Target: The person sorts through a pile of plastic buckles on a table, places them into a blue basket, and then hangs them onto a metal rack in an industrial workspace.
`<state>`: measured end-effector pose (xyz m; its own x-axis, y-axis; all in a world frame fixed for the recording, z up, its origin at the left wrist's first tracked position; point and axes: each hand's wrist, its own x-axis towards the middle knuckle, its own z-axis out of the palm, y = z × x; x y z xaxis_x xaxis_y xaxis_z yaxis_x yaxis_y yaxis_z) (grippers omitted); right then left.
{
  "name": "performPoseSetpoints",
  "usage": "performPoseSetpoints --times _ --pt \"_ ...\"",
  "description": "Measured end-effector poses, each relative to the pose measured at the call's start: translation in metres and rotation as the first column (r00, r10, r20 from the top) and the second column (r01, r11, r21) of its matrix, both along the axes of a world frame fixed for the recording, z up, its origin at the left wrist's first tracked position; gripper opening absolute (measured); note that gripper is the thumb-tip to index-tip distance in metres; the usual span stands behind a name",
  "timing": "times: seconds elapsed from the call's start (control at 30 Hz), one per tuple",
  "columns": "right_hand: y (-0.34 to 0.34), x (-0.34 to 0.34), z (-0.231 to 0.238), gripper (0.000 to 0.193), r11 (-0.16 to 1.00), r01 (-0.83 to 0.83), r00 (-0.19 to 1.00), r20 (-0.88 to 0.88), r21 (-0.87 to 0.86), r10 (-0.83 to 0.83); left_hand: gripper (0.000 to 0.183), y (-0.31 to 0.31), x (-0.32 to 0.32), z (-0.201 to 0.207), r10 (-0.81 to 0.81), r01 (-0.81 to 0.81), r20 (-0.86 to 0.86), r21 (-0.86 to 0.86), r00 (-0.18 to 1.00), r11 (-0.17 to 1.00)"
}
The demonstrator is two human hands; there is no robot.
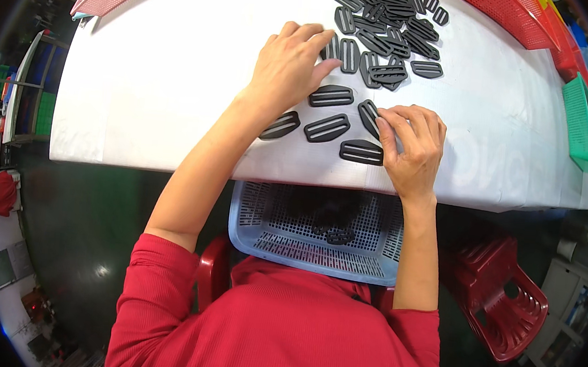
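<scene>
Blue basket [316, 245] nearest, left hand [290, 68] flat (grip open) on black buckles [385, 24], right hand [413, 145] pinching one buckle [368, 115].

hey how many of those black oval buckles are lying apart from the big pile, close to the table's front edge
5. One by the left hand wrist, one under its fingers, one central, one at the right hand fingertips, one nearest the edge. Hands may hide more.

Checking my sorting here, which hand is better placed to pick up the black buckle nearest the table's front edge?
Probably the right hand: its fingers are right beside that buckle, while the left hand rests farther back by the pile.
</scene>
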<state>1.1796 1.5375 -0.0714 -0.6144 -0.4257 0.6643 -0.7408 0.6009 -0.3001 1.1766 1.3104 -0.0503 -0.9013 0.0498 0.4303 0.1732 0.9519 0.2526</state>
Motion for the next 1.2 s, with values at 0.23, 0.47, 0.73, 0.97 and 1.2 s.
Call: performPoseSetpoints --times 0.23,0.47,0.73,0.97,1.2 --pt "0.000 0.001 0.000 0.010 1.000 0.009 1.000 0.006 0.008 -0.009 0.049 -0.014 -0.004 -0.023 -0.040 0.064 0.090 -0.284 0.995 0.957" --pt "0.002 0.000 0.001 0.010 1.000 0.022 1.000 -0.004 0.005 -0.022 0.034 0.000 0.018 -0.001 0.244 -0.211 0.073 -0.304 0.967 0.929" --pt "0.012 0.026 0.009 0.019 0.984 0.027 0.995 0.087 0.178 -0.043 0.020 -0.026 0.081 0.004 0.230 -0.232 0.030 0.147 0.973 0.961" --pt "0.030 0.021 0.004 0.033 0.991 0.121 0.956 0.263 0.060 -0.133 0.023 -0.016 0.128 0.000 0.152 -0.172 0.100 0.240 0.983 0.955" --pt "0.012 0.024 0.006 0.044 0.999 -0.040 0.890 0.455 -0.014 0.042 0.034 0.008 0.129 0.009 -0.035 -0.075 0.258 0.406 0.966 0.911"
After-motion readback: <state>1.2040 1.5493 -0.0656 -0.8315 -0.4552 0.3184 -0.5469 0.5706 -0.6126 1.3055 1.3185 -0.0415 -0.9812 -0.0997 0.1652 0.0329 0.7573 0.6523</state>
